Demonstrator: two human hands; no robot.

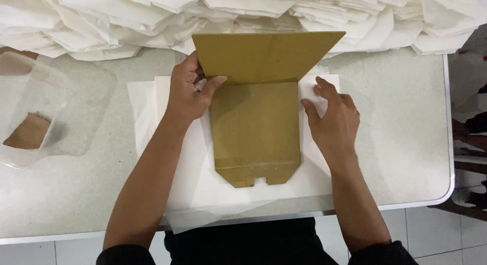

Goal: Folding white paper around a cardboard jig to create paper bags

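Both my hands work a brown cardboard template [255,130] lying on a white paper sheet [198,178].

My left hand [188,92] pinches the template's raised upper flap at its left corner, thumb over the front. My right hand [332,118] is not gripping anything; its fingers are spread flat on the paper edge just right of the board. The template sits between my hands, its flat lower part plain tan, scuffed, notched at the end nearest me, its wide flap tilted up toward the heap of folded white paper [284,13] beyond my fingers. I judge the thin sheet could crease crooked or slide if the board shifts under uneven pressure. A clear plastic tub [30,118] lies well to the left of my left hand.
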